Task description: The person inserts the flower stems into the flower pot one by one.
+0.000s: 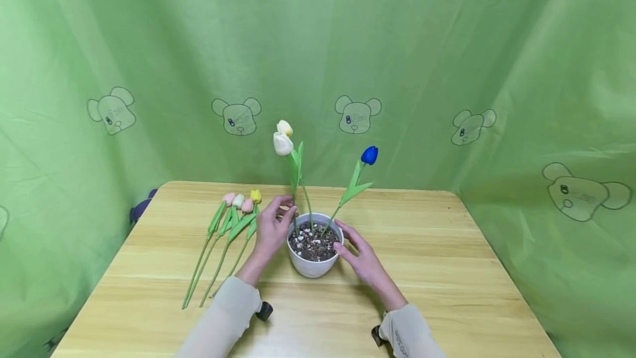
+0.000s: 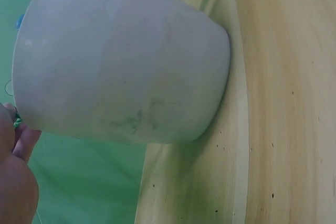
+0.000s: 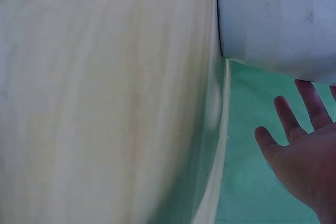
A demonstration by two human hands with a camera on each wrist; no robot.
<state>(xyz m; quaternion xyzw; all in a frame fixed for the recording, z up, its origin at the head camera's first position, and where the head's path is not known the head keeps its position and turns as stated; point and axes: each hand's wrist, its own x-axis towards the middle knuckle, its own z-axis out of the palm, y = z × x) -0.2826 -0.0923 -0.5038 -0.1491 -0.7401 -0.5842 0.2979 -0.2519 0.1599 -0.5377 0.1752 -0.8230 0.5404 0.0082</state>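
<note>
A white flower pot point(image 1: 312, 269) of dark soil with white bits point(image 1: 313, 247) stands upright on the table. My left hand point(image 1: 272, 225) is at its left rim, pinching the green stem of a white tulip point(image 1: 282, 143) whose lower end meets the soil. Behind it rises a second white tulip point(image 1: 285, 127), and a blue tulip point(image 1: 370, 155) leans right from the same pot. In the right wrist view, the spread, mostly straight fingers of my right hand point(image 3: 302, 145) lie against the pot's side point(image 3: 278, 19). The left wrist view shows mostly the pot wall point(image 2: 121, 61).
Left of the pot, several loose tulips lie on the wooden table point(image 1: 437, 269), among them a yellow tulip point(image 1: 255, 196) and a pink tulip point(image 1: 247, 205). A green curtain point(image 1: 417, 70) with bear drawings hangs behind and at both sides.
</note>
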